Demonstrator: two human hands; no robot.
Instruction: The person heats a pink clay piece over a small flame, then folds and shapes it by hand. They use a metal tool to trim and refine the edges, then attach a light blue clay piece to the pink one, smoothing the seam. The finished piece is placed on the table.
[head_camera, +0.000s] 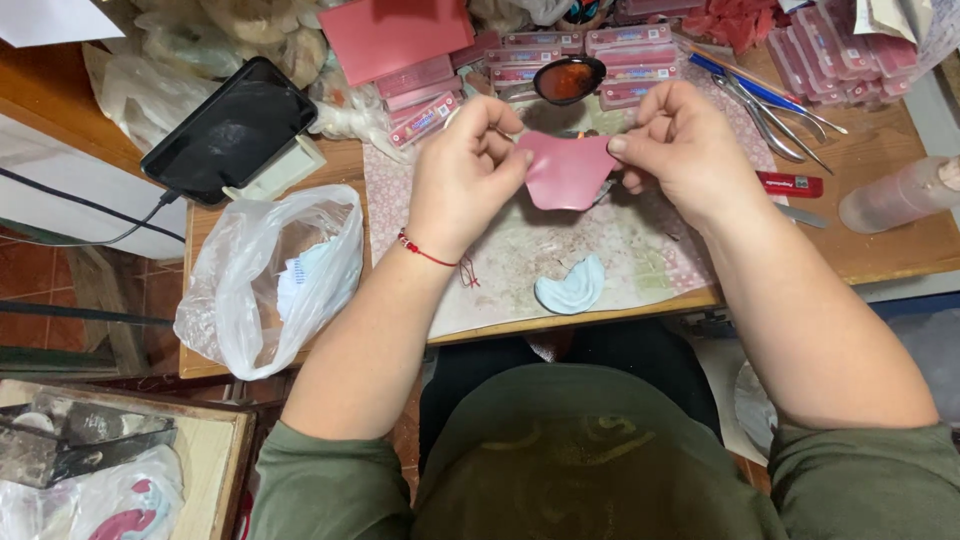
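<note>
**Both hands pinch a pink wax sheet above the counter**

The left hand (465, 175) and the right hand (680, 150) hold a soft pink wax sheet (567, 172) between them, raised just above the patterned mat (520, 255) that covers the middle of the wooden counter (890, 245). The left fingers (500, 150) are curled and pressed onto the sheet's left edge; the right fingers (625, 145) pinch its upper right corner — thumb on the near face. The sheet is bent, its lower edge rounded and drooping. A red string bracelet (428, 252) circles the left wrist.

On the mat near the counter's front edge lies a pale blue arch-shaped cast (570, 287), well below the hands and apart from them. Just behind the sheet sits a small dark bowl (568, 79) with an orange-red inside, among rows of flat pink boxes (630, 60). To the right lie metal pliers (775, 115) and a red pen-like tool (790, 184) — beyond them a clear bottle (900, 195) on its side. At the left a black phone (230, 130) rests tilted, with a crumpled clear plastic bag (265, 280) hanging at the counter's corner.
</note>
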